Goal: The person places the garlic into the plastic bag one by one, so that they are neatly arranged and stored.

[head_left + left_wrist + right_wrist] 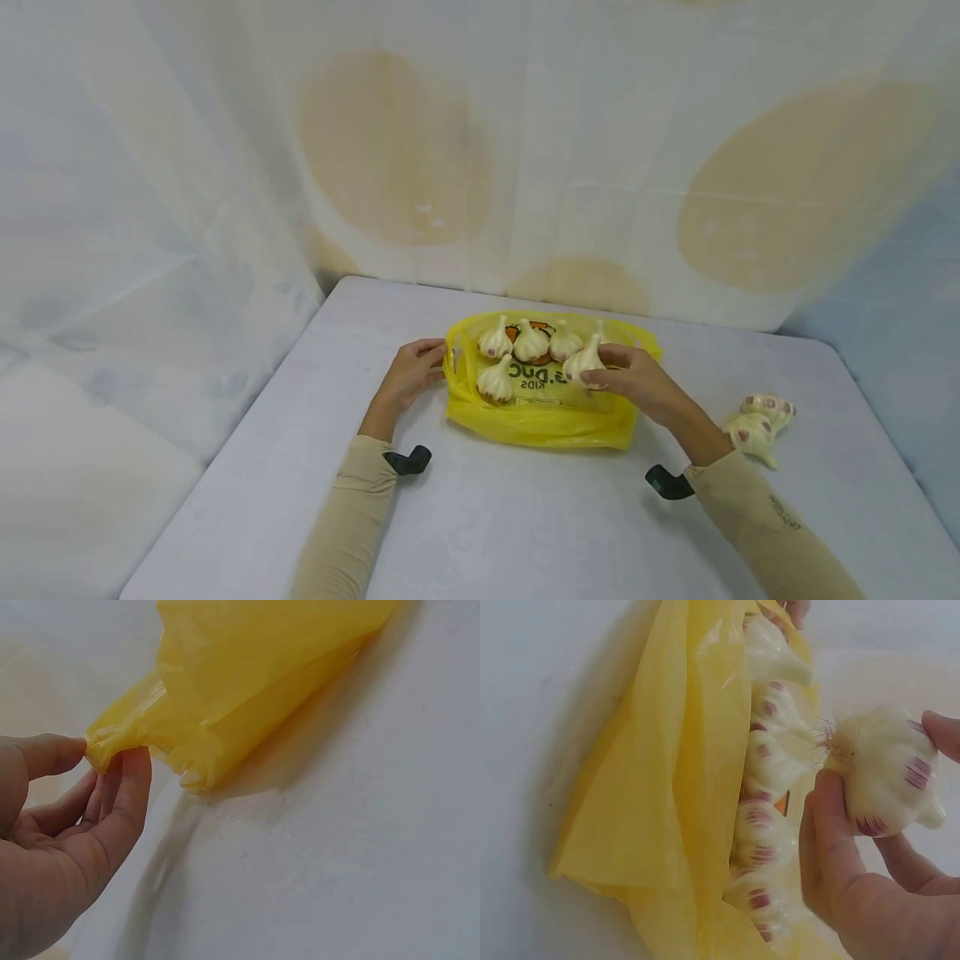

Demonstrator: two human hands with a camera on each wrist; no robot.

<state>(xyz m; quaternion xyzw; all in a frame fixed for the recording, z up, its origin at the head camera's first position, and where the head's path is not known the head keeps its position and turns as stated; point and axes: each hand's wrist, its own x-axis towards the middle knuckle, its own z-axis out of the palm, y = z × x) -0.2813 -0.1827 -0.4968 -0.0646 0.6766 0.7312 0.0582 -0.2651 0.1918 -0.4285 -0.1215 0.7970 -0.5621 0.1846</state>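
A yellow plastic bag (540,429) with dark printing lies on the table, its mouth spread toward me. Several white garlic bulbs (495,381) with purple streaks sit in it, stems up in the head view. My left hand (411,375) pinches a gathered corner of the bag (124,731) between thumb and fingertips at its left end. Over the bag's right part, my right hand (647,383) holds one garlic bulb (889,769) in its fingers, the root tuft facing the bag in the right wrist view. That bulb partly hides another behind it.
More garlic bulbs (756,429) lie together on the table to the right, beside my right forearm. The white table (495,533) ends at the back against a hanging pale cloth (570,167) with tan shapes. A black wrist camera mount (408,460) juts from each sleeve.
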